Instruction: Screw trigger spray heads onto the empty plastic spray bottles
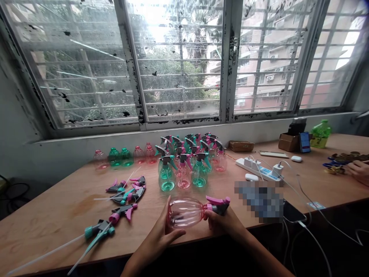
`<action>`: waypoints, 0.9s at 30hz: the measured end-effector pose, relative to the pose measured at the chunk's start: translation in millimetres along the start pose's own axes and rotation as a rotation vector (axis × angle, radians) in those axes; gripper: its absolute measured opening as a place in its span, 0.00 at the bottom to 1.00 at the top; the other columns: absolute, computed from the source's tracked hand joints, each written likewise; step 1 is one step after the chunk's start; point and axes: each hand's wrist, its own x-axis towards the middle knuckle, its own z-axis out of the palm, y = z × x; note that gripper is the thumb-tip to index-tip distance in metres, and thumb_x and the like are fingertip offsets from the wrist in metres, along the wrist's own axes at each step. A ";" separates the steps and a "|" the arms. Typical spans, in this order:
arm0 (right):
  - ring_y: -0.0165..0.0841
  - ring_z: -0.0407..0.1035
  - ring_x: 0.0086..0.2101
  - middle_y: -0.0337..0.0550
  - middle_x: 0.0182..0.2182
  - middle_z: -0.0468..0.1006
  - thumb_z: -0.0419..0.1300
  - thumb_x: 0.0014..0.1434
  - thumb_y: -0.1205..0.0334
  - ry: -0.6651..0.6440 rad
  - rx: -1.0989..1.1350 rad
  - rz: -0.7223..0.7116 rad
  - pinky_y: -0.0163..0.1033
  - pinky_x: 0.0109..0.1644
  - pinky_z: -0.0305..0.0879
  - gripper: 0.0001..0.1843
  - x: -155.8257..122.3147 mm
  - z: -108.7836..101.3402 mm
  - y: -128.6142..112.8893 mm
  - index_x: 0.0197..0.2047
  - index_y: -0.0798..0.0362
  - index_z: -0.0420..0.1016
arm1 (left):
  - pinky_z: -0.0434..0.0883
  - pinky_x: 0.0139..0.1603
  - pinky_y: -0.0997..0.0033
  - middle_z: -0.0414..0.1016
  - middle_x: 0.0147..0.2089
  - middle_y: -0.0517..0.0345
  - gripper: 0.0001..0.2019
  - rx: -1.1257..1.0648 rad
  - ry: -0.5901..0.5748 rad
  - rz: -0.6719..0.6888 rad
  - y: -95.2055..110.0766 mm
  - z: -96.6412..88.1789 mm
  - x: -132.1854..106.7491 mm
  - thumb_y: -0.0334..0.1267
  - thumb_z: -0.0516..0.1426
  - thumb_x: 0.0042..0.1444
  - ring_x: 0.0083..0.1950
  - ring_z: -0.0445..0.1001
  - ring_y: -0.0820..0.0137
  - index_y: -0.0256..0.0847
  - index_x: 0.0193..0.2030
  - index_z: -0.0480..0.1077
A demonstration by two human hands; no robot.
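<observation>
I hold a clear pink spray bottle sideways over the front edge of the wooden table. My left hand wraps around the bottle's base. My right hand grips the neck, under the grey and pink trigger head that sits on the bottle. Both hands are closed on it.
Several assembled pink and teal spray bottles stand behind. Headless bottles line the wall at left. Loose trigger heads with dip tubes lie at left. A power strip, cables, phones and boxes sit right. Another person's hand rests at far right.
</observation>
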 end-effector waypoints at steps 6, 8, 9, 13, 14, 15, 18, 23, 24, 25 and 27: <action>0.32 0.69 0.20 0.38 0.21 0.76 0.68 0.51 0.34 -0.052 0.008 -0.009 0.37 0.24 0.66 0.32 -0.9 1.6 -6.6 0.42 0.56 0.80 | 0.53 0.73 0.49 0.64 0.69 0.45 0.52 0.039 0.016 0.032 9.2 3.7 -1.6 0.45 0.61 0.63 0.69 0.64 0.54 0.50 0.75 0.20; 0.32 0.69 0.21 0.39 0.21 0.76 0.68 0.52 0.36 -0.051 0.003 -0.012 0.36 0.25 0.66 0.29 -1.0 1.3 -5.7 0.37 0.56 0.81 | 0.53 0.73 0.48 0.64 0.69 0.44 0.55 0.029 -0.011 -0.003 7.7 2.3 -2.6 0.46 0.62 0.61 0.70 0.62 0.53 0.49 0.75 0.20; 0.32 0.69 0.21 0.39 0.21 0.76 0.69 0.52 0.37 -0.046 0.003 -0.012 0.37 0.25 0.66 0.27 -1.1 0.9 -4.8 0.35 0.56 0.81 | 0.53 0.73 0.47 0.63 0.70 0.43 0.55 0.026 -0.021 -0.020 5.8 1.3 -2.8 0.46 0.63 0.60 0.72 0.59 0.52 0.48 0.75 0.20; 0.32 0.69 0.21 0.39 0.22 0.77 0.70 0.53 0.40 -0.028 0.024 -0.001 0.37 0.25 0.65 0.24 -0.9 -0.9 -0.8 0.34 0.55 0.79 | 0.48 0.75 0.46 0.55 0.74 0.43 0.54 0.024 -0.020 -0.032 -1.4 -1.6 -1.6 0.48 0.63 0.59 0.76 0.49 0.50 0.46 0.76 0.25; 0.32 0.69 0.22 0.39 0.22 0.77 0.70 0.53 0.40 -0.030 0.031 -0.002 0.37 0.25 0.65 0.24 -0.7 -1.2 -0.1 0.33 0.55 0.79 | 0.48 0.75 0.46 0.55 0.74 0.43 0.55 0.037 -0.009 -0.023 -1.4 -1.4 -1.1 0.48 0.64 0.58 0.76 0.50 0.50 0.47 0.76 0.25; 0.32 0.69 0.21 0.39 0.22 0.76 0.69 0.53 0.40 -0.035 0.037 -0.006 0.36 0.25 0.65 0.24 -0.6 -1.5 0.5 0.32 0.55 0.78 | 0.47 0.75 0.46 0.55 0.74 0.44 0.55 0.053 0.001 -0.012 -0.5 -0.9 -0.7 0.47 0.64 0.58 0.75 0.52 0.50 0.48 0.76 0.24; 0.31 0.69 0.21 0.39 0.22 0.76 0.69 0.55 0.42 -0.047 0.046 -0.016 0.36 0.25 0.64 0.23 0.1 -2.1 2.4 0.31 0.56 0.78 | 0.50 0.74 0.47 0.63 0.70 0.46 0.53 0.069 0.011 0.021 5.4 1.3 -0.2 0.45 0.62 0.61 0.71 0.61 0.51 0.49 0.75 0.21; 0.30 0.69 0.21 0.38 0.21 0.77 0.70 0.56 0.44 -0.040 0.017 -0.024 0.35 0.27 0.64 0.21 0.7 -3.1 4.9 0.33 0.56 0.78 | 0.54 0.73 0.51 0.59 0.72 0.45 0.56 0.005 -0.021 -0.017 6.6 0.2 -0.7 0.47 0.64 0.59 0.71 0.61 0.51 0.48 0.75 0.22; 0.30 0.69 0.21 0.38 0.20 0.76 0.70 0.56 0.44 -0.040 0.007 -0.025 0.35 0.27 0.64 0.21 0.6 -3.2 4.9 0.33 0.56 0.78 | 0.53 0.74 0.50 0.56 0.74 0.44 0.56 -0.004 -0.029 -0.031 5.0 -0.6 -0.8 0.48 0.64 0.58 0.73 0.58 0.51 0.48 0.75 0.22; 0.30 0.69 0.21 0.38 0.19 0.76 0.70 0.56 0.44 -0.042 -0.001 -0.027 0.35 0.27 0.64 0.21 0.4 -3.3 4.7 0.32 0.57 0.78 | 0.51 0.74 0.50 0.53 0.75 0.44 0.56 -0.008 -0.034 -0.042 3.6 -1.3 -0.8 0.49 0.64 0.59 0.74 0.56 0.51 0.47 0.75 0.22; 0.30 0.69 0.21 0.38 0.19 0.76 0.69 0.56 0.43 -0.046 -0.002 -0.027 0.35 0.27 0.63 0.22 -0.1 -3.3 3.9 0.31 0.57 0.79 | 0.49 0.75 0.50 0.52 0.75 0.43 0.56 0.005 -0.029 -0.048 2.4 -2.0 -0.9 0.49 0.64 0.58 0.75 0.53 0.51 0.46 0.75 0.23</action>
